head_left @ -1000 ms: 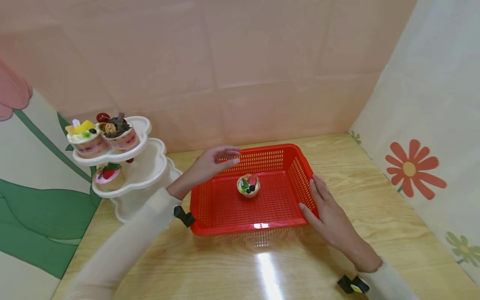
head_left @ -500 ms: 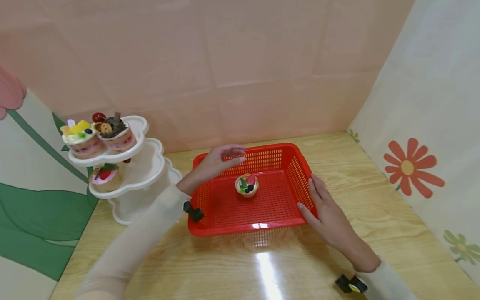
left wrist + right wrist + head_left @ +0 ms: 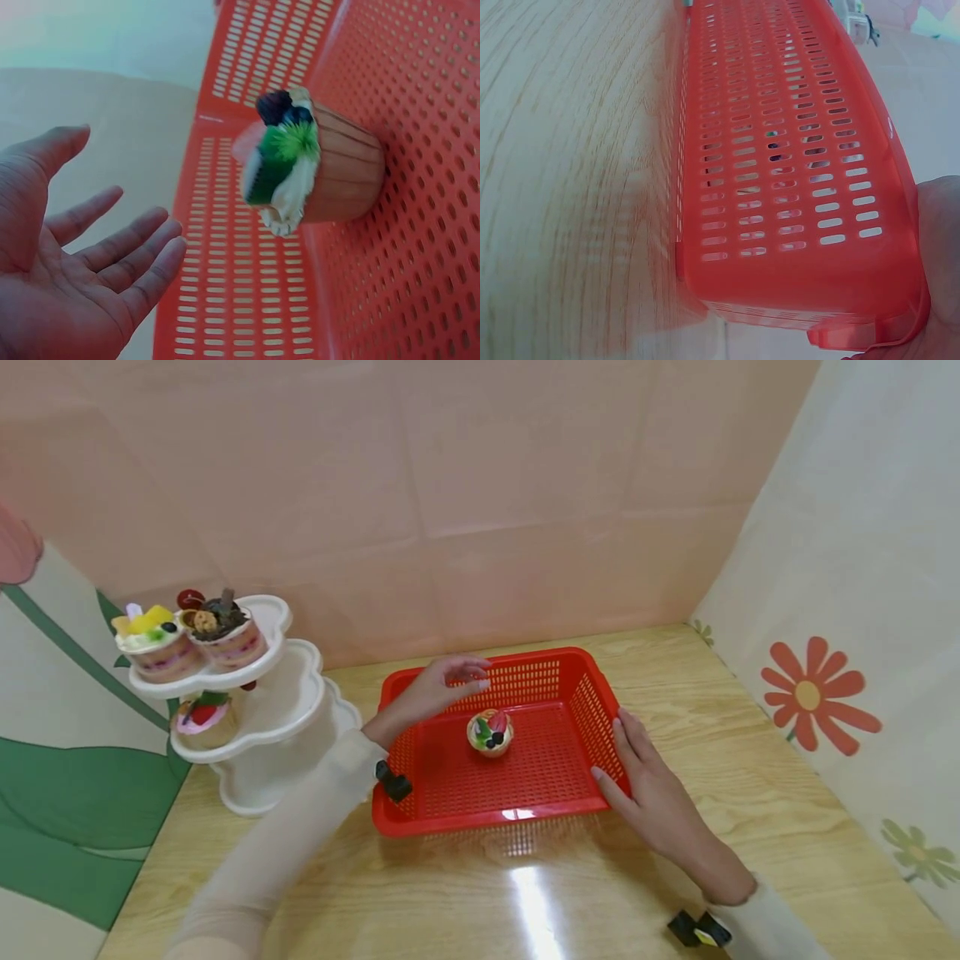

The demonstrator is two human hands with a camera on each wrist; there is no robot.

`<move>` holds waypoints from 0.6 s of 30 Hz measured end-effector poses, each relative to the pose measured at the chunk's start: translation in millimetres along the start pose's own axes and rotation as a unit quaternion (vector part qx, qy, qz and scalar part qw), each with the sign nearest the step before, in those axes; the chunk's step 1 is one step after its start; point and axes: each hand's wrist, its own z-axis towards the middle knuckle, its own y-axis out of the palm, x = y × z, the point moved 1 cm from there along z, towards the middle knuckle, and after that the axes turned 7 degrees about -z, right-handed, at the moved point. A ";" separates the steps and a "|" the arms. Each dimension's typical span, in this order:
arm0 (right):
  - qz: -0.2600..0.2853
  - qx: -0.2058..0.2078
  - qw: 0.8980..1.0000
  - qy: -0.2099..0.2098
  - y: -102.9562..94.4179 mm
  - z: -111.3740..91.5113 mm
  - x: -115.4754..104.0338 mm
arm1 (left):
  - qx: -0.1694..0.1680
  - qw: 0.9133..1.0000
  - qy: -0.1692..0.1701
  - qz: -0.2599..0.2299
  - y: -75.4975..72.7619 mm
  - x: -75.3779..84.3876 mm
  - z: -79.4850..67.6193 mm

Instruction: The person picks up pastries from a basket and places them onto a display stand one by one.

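Inside a red plastic basket (image 3: 480, 818) sits a small cupcake (image 3: 491, 733) topped with white cream, a green slice, dark berries and a red piece. The left wrist view shows the brown fluted side of the cupcake (image 3: 346, 169). My left hand (image 3: 435, 692) hovers over the basket's back left, apart from the cupcake, fingers loosely spread and holding nothing. At the basket's right side, my right hand (image 3: 663, 806) holds the rim, thumb on the inner side and fingers along the outside. Its fingertips are mostly hidden in the right wrist view.
To the left stands a white tiered stand (image 3: 281, 714). Its top tier bears a fruit-topped dessert cup (image 3: 161, 653) and a chocolate-topped dessert cup (image 3: 228, 642); a pink cupcake (image 3: 206, 727) is on the tier below. A pink backdrop (image 3: 510, 552) rises behind the wooden table (image 3: 420, 893).
My left hand has moved a little rightward over the basket, then stayed nearly still. The right hand keeps its place on the rim. The whole view has shifted slightly.
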 end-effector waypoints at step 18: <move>0.009 0.011 1.000 -0.009 1.4 -0.1 2.1 | -0.047 0.996 -0.031 0.069 3.0 -21.0 8.7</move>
